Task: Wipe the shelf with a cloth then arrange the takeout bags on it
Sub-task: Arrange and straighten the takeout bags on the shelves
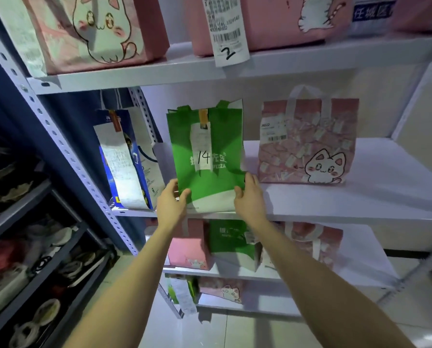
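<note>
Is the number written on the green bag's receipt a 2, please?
No, the receipt clipped to the front of the green bag has 14 handwritten on it.

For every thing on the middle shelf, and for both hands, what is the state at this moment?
Green fabric pizza bag with receipt marked 14: upright at the shelf's front edge, gripped at both lower corners.
Left-hand grip: holds the green bag's lower left corner.
Right-hand grip: holds its lower right corner.
Pink cat-print bag: upright, untouched.
Blue and white paper bag: upright, untouched, receipt clipped on.
White metal shelf: bags stand on it.
</note>
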